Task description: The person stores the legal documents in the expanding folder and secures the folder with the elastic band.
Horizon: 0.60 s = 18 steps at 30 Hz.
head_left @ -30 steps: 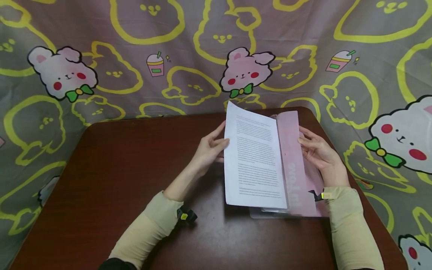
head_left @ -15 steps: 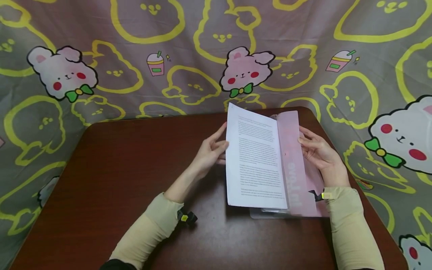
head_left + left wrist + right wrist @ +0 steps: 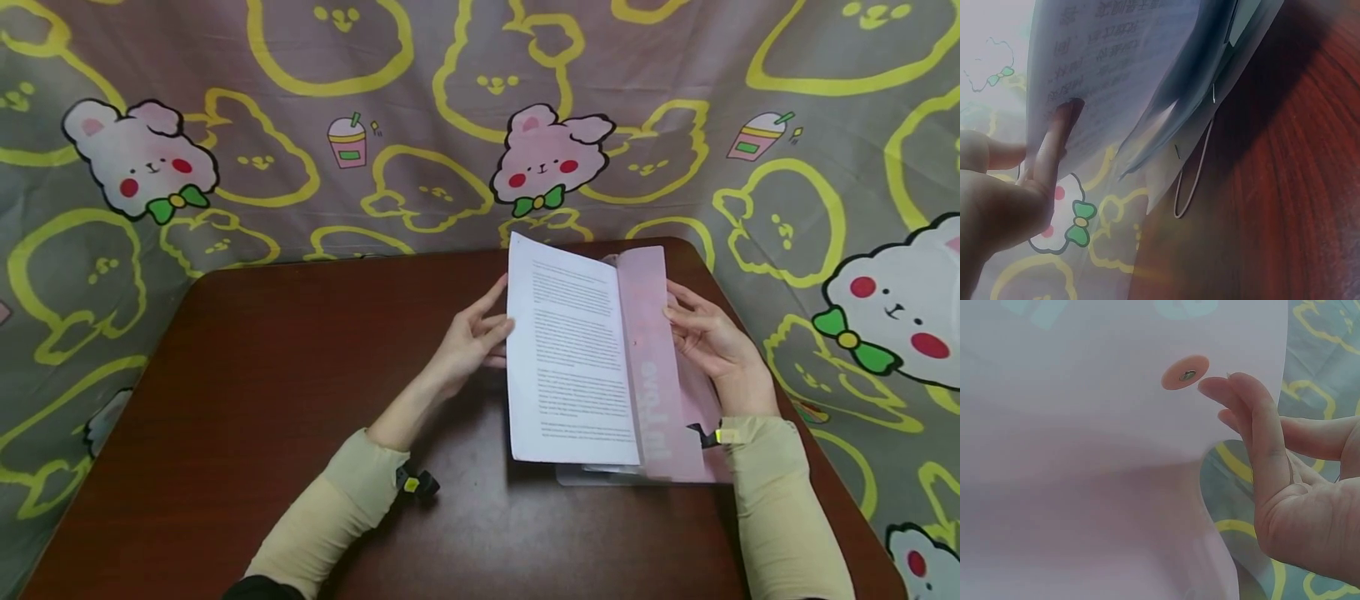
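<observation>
White printed paper sheets [image 3: 573,358], one stack, number uncertain: left edge has crept right, toward one pink plastic folder [image 3: 654,358]; I judge them tucking further in. One left hand [image 3: 467,340], fingers nearly closed, pinching that edge; one right hand [image 3: 708,337], fingers pinching the folder's edge. One reddish-brown wooden desk [image 3: 262,400] beneath

table [image 3: 300,375]: reddish-brown, apparently wood | backdrop [image 3: 420,108]: grey, cartoon-print cloth

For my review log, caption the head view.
Left hand pinches printed pages; right hand holds a pink folder by its edge.
</observation>
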Each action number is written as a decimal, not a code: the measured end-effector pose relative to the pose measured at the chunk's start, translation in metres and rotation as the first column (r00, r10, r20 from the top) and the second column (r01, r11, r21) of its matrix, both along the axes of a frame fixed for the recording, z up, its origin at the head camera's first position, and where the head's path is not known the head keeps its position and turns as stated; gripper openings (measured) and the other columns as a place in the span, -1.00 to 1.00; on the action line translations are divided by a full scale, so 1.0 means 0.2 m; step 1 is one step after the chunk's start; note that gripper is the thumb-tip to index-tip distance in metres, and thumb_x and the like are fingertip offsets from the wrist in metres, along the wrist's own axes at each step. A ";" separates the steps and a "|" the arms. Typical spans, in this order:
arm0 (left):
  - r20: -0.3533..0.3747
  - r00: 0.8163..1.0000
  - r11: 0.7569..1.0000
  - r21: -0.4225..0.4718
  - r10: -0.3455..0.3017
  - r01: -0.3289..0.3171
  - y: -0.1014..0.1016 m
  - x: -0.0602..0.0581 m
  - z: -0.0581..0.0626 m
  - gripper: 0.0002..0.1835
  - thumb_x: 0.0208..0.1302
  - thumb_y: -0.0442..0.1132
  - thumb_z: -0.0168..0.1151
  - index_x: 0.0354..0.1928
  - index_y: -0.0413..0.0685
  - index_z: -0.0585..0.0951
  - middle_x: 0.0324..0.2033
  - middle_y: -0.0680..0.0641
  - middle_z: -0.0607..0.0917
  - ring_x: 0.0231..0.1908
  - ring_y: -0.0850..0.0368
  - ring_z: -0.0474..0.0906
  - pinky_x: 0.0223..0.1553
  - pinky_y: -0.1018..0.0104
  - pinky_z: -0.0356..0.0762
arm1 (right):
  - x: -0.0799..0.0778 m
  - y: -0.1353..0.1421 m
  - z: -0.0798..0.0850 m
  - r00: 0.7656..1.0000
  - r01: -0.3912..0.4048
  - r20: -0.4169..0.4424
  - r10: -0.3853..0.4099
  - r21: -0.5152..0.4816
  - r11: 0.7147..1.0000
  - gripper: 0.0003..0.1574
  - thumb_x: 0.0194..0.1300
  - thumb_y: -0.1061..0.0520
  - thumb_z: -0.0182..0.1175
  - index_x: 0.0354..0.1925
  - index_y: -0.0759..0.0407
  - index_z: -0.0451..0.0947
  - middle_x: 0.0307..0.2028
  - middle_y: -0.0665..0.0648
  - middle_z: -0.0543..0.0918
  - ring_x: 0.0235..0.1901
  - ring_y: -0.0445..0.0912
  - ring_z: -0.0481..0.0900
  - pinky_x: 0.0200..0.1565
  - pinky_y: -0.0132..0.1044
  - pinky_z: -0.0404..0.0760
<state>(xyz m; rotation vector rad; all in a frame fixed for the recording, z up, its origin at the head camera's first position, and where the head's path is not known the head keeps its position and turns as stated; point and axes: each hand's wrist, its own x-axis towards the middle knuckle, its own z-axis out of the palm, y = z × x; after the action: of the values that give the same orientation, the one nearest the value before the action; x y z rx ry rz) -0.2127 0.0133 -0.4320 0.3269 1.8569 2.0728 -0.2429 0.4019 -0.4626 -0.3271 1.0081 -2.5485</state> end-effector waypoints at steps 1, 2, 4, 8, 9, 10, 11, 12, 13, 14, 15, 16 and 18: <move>-0.005 1.000 1.000 0.001 -0.005 0.005 0.00 0.00 0.00 -0.19 0.72 -0.38 0.06 0.79 0.39 0.09 0.36 -0.48 0.64 -0.33 0.25 0.83 -0.27 0.28 0.83 | 0.00 0.00 0.00 1.000 0.001 0.001 -0.001 0.001 1.000 -0.35 0.67 0.52 -0.34 0.41 0.22 0.50 0.07 0.25 0.80 -0.16 0.00 0.88 -0.15 -0.25 0.86; -0.010 1.000 1.000 0.002 -0.009 0.009 0.00 0.00 -0.01 -0.19 0.72 -0.39 0.06 0.79 0.39 0.08 0.36 -0.48 0.64 -0.33 0.26 0.84 -0.26 0.28 0.84 | 0.00 0.00 0.00 1.000 0.002 0.002 -0.002 0.003 1.000 -0.35 0.67 0.52 -0.34 0.40 0.22 0.50 0.06 0.24 0.81 -0.17 0.00 0.88 -0.16 -0.25 0.86; -0.018 1.000 1.000 0.006 -0.017 0.017 0.01 0.00 -0.01 -0.19 0.72 -0.40 0.05 0.79 0.38 0.07 0.38 -0.48 0.63 -0.32 0.25 0.84 -0.24 0.26 0.84 | 0.01 0.00 0.01 1.000 0.003 0.002 -0.003 0.005 1.000 -0.35 0.67 0.52 -0.34 0.40 0.22 0.51 0.05 0.24 0.81 -0.18 -0.01 0.88 -0.17 -0.25 0.86; -0.034 0.999 1.000 -0.001 -0.016 0.016 0.01 0.00 -0.03 -0.18 0.72 -0.40 0.06 0.79 0.39 0.06 0.38 -0.49 0.62 -0.34 0.26 0.83 -0.25 0.26 0.84 | 0.01 0.00 0.01 1.000 -0.001 -0.002 0.001 0.007 1.000 -0.35 0.67 0.51 -0.35 0.40 0.21 0.51 0.03 0.24 0.81 -0.19 0.00 0.88 -0.17 -0.26 0.85; -0.037 0.999 1.000 -0.001 -0.015 0.015 0.01 0.00 -0.03 -0.17 0.71 -0.40 0.06 0.79 0.39 0.06 0.38 -0.49 0.62 -0.34 0.26 0.83 -0.26 0.27 0.84 | 0.01 0.00 0.01 1.000 -0.002 -0.002 0.002 0.004 1.000 -0.35 0.67 0.51 -0.35 0.40 0.22 0.51 0.03 0.24 0.81 -0.18 0.00 0.89 -0.17 -0.25 0.86; -0.040 0.999 1.000 -0.002 -0.014 0.014 0.01 0.00 -0.03 -0.17 0.71 -0.40 0.06 0.79 0.39 0.06 0.38 -0.49 0.62 -0.35 0.26 0.83 -0.26 0.27 0.84 | 0.01 0.00 0.01 1.000 -0.003 -0.004 0.003 0.004 1.000 -0.35 0.67 0.51 -0.35 0.40 0.22 0.50 0.03 0.24 0.81 -0.18 0.00 0.89 -0.17 -0.25 0.86; -0.041 0.999 1.000 -0.002 -0.013 0.013 0.01 0.00 -0.04 -0.17 0.71 -0.40 0.06 0.79 0.40 0.05 0.38 -0.49 0.62 -0.35 0.26 0.82 -0.28 0.28 0.83 | 0.01 0.00 0.01 1.000 -0.005 -0.005 0.005 0.002 1.000 -0.35 0.67 0.51 -0.35 0.40 0.22 0.50 0.03 0.25 0.81 -0.18 0.01 0.89 -0.17 -0.25 0.86; -0.043 0.999 1.000 -0.003 -0.013 0.013 0.01 0.00 -0.04 -0.17 0.71 -0.40 0.06 0.79 0.40 0.05 0.38 -0.49 0.62 -0.35 0.26 0.82 -0.28 0.29 0.83 | 0.01 0.00 0.01 1.000 -0.005 -0.004 0.005 0.001 1.000 -0.35 0.67 0.51 -0.35 0.41 0.22 0.50 0.04 0.25 0.81 -0.17 0.01 0.89 -0.17 -0.24 0.86; -0.045 0.999 1.000 0.000 -0.015 0.015 0.01 0.00 -0.05 -0.17 0.71 -0.40 0.06 0.79 0.40 0.05 0.38 -0.49 0.62 -0.35 0.26 0.83 -0.28 0.28 0.84 | 0.01 0.00 0.01 1.000 -0.002 -0.002 0.002 0.001 1.000 -0.35 0.67 0.51 -0.34 0.41 0.22 0.50 0.04 0.26 0.81 -0.17 0.01 0.89 -0.17 -0.24 0.86; -0.048 0.999 1.000 0.000 -0.016 0.016 0.01 -0.01 -0.05 -0.17 0.71 -0.40 0.06 0.79 0.41 0.05 0.38 -0.49 0.62 -0.34 0.26 0.83 -0.27 0.28 0.84 | 0.01 0.00 0.02 1.000 0.001 -0.001 -0.001 0.003 1.000 -0.36 0.67 0.51 -0.33 0.41 0.22 0.50 0.04 0.26 0.81 -0.17 0.01 0.89 -0.18 -0.24 0.86; -0.050 0.999 1.000 0.000 -0.018 0.018 0.01 -0.01 -0.05 -0.17 0.71 -0.40 0.06 0.79 0.41 0.05 0.38 -0.49 0.62 -0.34 0.25 0.83 -0.27 0.28 0.84 | 0.01 0.00 0.02 1.000 0.002 -0.001 -0.002 0.005 1.000 -0.36 0.67 0.51 -0.33 0.41 0.22 0.49 0.04 0.26 0.81 -0.18 0.01 0.89 -0.18 -0.24 0.86; -0.053 0.998 1.000 -0.001 -0.019 0.019 0.01 -0.01 -0.06 -0.17 0.71 -0.39 0.06 0.79 0.41 0.05 0.37 -0.49 0.62 -0.34 0.25 0.83 -0.27 0.27 0.84 | 0.01 0.00 0.02 1.000 0.004 -0.001 -0.004 0.008 1.000 -0.37 0.67 0.51 -0.33 0.41 0.22 0.49 0.04 0.25 0.81 -0.18 0.01 0.88 -0.18 -0.25 0.86; -0.060 0.998 1.000 -0.005 -0.021 0.020 0.00 -0.01 -0.06 -0.17 0.71 -0.39 0.07 0.79 0.41 0.06 0.38 -0.49 0.62 -0.33 0.25 0.83 -0.26 0.26 0.85 | 0.01 0.00 0.02 1.000 0.008 0.002 -0.008 0.012 1.000 -0.37 0.67 0.51 -0.32 0.41 0.22 0.49 0.03 0.25 0.81 -0.20 0.00 0.88 -0.19 -0.25 0.85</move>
<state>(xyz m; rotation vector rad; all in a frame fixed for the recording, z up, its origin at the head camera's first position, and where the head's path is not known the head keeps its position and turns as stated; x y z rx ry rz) -0.2140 0.0142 -0.4437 0.4093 1.8833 2.0669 -0.2401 0.4012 -0.4588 -0.3178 1.0254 -2.5479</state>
